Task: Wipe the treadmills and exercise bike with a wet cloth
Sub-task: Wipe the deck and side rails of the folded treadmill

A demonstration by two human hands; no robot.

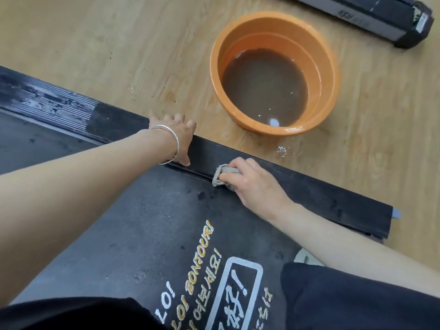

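The black side rail (238, 163) of the treadmill runs diagonally across the view and serves as the reference for everything else. On the rail, a little past its middle toward its squared-off end, lies the grey cloth (221, 174), bunched into a wad. The right hand (254, 184) grips it, fingers curled over the top, pressing it against the inner edge of the rail where the rail meets the dark belt (147, 210). Only the cloth's leading edge shows, sticking out from under the fingers on the side facing the other hand.

The left hand (177, 136) holds no cloth. It rests on the same rail further along, just beside the cloth but not touching it, with the fingers hooked over the rail's outer edge and the thumb lying down the inner side. A silver bangle (170, 145) circles that wrist.

Beyond the left hand the rail becomes ribbed and shows pale wet streaks (54, 103).

Past the outer edge of the rail, on the wooden floor (119, 55), stands an orange basin (273, 72) of murky brown water, near both hands, with a small splash (283, 150) between it and the rail. A second treadmill's end (385, 17) lies well beyond the basin.

On the belt, inside the rail, printed greetings (209, 282) appear in white and yellow.
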